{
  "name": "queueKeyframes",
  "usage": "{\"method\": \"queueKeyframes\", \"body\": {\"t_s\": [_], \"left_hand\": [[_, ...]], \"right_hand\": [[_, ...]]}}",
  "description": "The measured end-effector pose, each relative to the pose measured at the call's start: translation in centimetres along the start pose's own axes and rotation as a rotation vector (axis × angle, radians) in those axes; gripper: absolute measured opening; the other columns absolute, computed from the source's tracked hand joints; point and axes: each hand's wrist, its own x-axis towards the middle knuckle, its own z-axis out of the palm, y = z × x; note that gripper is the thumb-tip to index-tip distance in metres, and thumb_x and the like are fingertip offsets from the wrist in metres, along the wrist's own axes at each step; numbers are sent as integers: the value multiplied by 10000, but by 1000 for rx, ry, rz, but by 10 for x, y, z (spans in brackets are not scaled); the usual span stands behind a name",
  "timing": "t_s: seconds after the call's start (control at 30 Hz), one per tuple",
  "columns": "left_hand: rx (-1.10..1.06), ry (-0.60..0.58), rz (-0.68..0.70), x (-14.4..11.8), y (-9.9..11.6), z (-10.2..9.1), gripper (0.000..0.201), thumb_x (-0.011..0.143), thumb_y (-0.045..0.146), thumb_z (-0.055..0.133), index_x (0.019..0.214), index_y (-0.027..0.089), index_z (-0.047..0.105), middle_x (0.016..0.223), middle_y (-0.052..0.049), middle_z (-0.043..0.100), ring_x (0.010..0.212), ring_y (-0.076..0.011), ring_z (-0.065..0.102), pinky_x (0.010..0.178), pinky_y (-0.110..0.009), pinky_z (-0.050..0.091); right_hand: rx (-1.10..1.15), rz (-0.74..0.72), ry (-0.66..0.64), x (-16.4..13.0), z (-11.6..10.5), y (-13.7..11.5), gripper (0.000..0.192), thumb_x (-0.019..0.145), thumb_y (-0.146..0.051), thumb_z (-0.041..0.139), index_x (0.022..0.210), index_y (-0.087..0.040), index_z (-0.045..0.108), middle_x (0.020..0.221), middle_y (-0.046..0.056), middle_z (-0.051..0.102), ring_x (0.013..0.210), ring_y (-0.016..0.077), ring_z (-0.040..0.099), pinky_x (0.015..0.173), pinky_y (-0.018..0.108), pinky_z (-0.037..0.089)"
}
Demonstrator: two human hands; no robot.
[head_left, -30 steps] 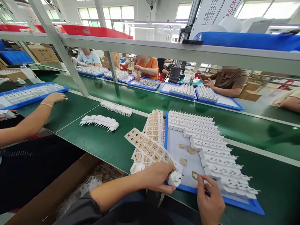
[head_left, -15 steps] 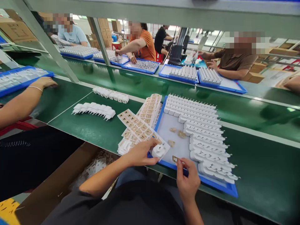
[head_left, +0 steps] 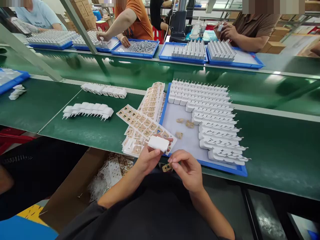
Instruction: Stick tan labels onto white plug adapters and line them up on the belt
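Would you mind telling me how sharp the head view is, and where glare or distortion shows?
Head view: the left hand with the white charger and the right hand with the small label are sharp; window glare streaks the green belt; wide-angle bending tilts the frame post; faces are blurred out.

label [head_left: 166, 167] print too small to read; left tray [head_left: 10, 81] cut by edge.
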Motion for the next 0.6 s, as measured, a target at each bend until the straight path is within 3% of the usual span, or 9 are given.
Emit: {"method": "queueKeyframes", "body": {"t_s": [0.17, 0.37, 0.6], "left_hand": [[45, -23, -33, -2, -11, 2, 544, 633, 470, 902, 1038, 219, 639, 1173, -76, 717, 949, -225, 685, 843, -343, 541], [323, -57, 209, 3, -7, -16, 503, 565, 383, 965, 945, 213, 683, 1051, -33, 685, 954, -186, 656, 782, -253, 520], [791, -184, 368, -4, 18, -25, 453, 701, 301, 901, 1092, 215, 687, 1083, -77, 727, 1021, -224, 693, 845, -290, 540]], "right_hand": [[73, -2, 7, -4, 4, 4, 152, 919, -129, 647, 977, -261, 694, 864, 21, 705, 825, 173, 671, 758, 318, 542], [123, 38, 43, -6, 1, 1, 91, 927, -174, 660, 947, -254, 697, 815, 21, 691, 772, 170, 673, 686, 302, 530], [145, 91, 101, -7, 3, 2, 33, 929, -227, 664, 909, -241, 685, 782, 15, 674, 742, 163, 658, 662, 291, 526]]}}
